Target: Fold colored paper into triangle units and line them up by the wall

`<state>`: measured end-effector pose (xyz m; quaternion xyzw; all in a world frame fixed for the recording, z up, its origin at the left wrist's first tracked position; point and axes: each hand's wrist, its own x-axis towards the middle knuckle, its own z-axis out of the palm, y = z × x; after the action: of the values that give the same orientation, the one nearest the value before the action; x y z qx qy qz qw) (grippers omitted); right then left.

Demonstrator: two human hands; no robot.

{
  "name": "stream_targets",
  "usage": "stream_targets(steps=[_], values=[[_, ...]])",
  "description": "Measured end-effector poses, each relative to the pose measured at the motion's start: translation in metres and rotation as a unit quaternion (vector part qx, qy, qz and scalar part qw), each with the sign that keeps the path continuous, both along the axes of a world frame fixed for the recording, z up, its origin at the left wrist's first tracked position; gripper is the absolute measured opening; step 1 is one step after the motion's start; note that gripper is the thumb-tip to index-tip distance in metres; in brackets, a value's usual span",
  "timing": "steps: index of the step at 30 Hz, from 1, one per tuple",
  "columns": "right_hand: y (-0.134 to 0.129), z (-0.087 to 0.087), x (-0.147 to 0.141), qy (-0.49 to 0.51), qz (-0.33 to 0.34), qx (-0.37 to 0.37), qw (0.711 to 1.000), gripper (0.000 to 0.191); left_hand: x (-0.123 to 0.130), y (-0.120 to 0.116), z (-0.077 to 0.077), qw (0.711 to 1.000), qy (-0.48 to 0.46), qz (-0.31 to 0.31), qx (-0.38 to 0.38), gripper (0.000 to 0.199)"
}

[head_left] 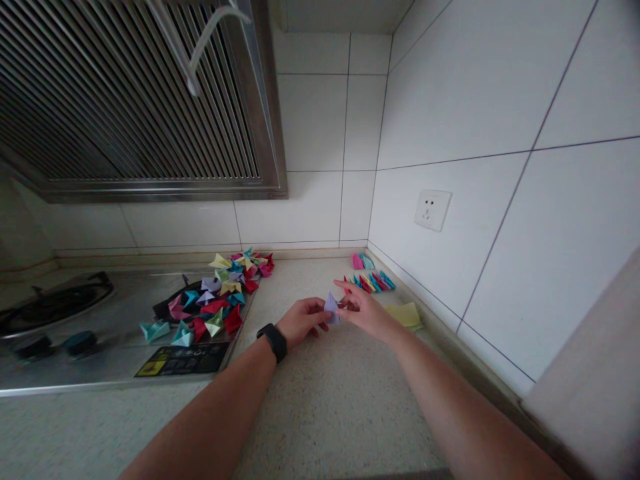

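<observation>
Between my two hands, a small piece of folded lilac paper [331, 307] is held above the speckled countertop [330, 400], its pointed tip up. My left hand [301, 320], with a black watch at the wrist, pinches its left side. On the opposite side, my right hand [367, 310] grips the paper between thumb and fingers, with the index finger stretched out. Just beyond my right hand lies a row of folded coloured papers [373, 283]. Yellow paper sheets [405, 315] lie partly behind my right forearm.
Many-coloured folded paper boats [215, 303] are heaped on the gas stove [120, 360] at the left. A few pink and teal folded papers [363, 261] sit in the back corner. A range hood [150, 190] overhangs the stove. The tiled wall with a socket [433, 210] bounds the right.
</observation>
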<state>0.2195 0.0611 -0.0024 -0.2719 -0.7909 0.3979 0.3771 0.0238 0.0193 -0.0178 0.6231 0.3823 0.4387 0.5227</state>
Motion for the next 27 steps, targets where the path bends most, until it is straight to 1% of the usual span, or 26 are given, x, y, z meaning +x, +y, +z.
stream_targets(steps=[2, 4, 6, 8, 10, 13, 17, 23, 27], values=[[0.0010, -0.0008, 0.0000, -0.005, -0.012, 0.001, 1.000, 0.055, 0.0009, -0.0003, 0.0004, 1.000, 0.004, 0.011, 0.004, 0.033], [0.0021, -0.0010, -0.0004, -0.020, -0.021, 0.012, 0.999, 0.038, 0.0012, -0.0008, 0.0019, 0.999, 0.023, 0.031, 0.017, 0.033], [0.0028, -0.0006, -0.0008, -0.035, -0.024, 0.036, 0.998, 0.022, 0.0003, -0.0013, 0.0045, 0.995, 0.063, 0.057, 0.055, 0.033], [0.0028, 0.0001, -0.0011, -0.045, -0.027, 0.061, 0.997, 0.015, -0.0019, -0.0013, 0.0074, 0.985, 0.105, 0.088, 0.102, 0.033], [0.0025, 0.0001, -0.0013, -0.054, -0.031, 0.072, 0.995, 0.013, -0.0044, -0.0008, 0.0091, 0.977, 0.122, 0.118, 0.127, 0.034], [0.0019, -0.0014, -0.0014, -0.070, -0.034, 0.069, 0.995, 0.014, -0.0066, 0.0010, 0.0081, 0.976, 0.113, 0.139, 0.127, 0.032], [0.0017, -0.0042, -0.0022, -0.075, -0.028, 0.061, 0.995, 0.017, -0.0068, 0.0031, 0.0044, 0.980, 0.088, 0.130, 0.123, 0.028], [0.0032, -0.0060, -0.0031, -0.069, -0.001, 0.043, 0.997, 0.013, -0.0062, 0.0050, 0.0023, 0.985, 0.054, 0.121, 0.112, 0.029], [0.0041, -0.0047, -0.0028, -0.065, -0.017, 0.049, 0.997, 0.014, -0.0043, 0.0047, 0.0002, 0.988, 0.062, 0.098, 0.100, 0.028]])
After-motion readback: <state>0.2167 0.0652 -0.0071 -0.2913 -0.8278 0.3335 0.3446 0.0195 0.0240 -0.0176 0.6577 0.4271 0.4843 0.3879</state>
